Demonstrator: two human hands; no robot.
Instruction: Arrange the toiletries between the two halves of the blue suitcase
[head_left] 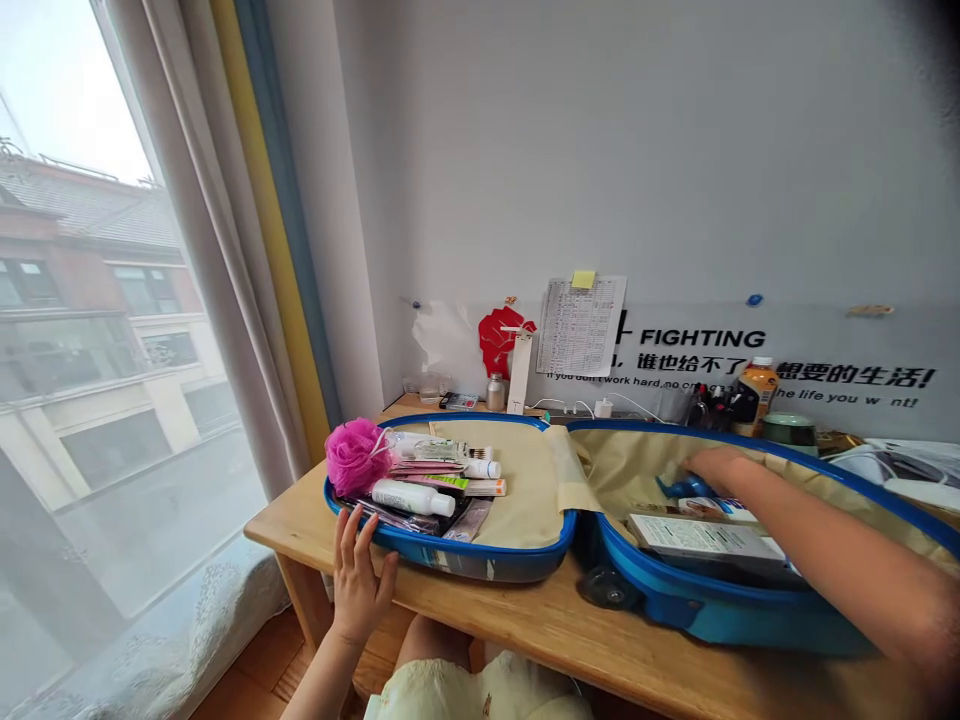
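An open blue suitcase with beige lining lies on a wooden table. Its left half holds a pink bath pouf, a white bottle and several tubes and sachets. My left hand rests open with fingers spread on the table edge, touching the left half's near rim. My right hand reaches into the right half, its fingers curled over a blue object. A flat white box lies just in front of that hand.
At the back of the table stand an orange drink bottle, a small metal bottle, a green jar and cables. Papers and a red fist cutout hang on the wall. A curtained window fills the left.
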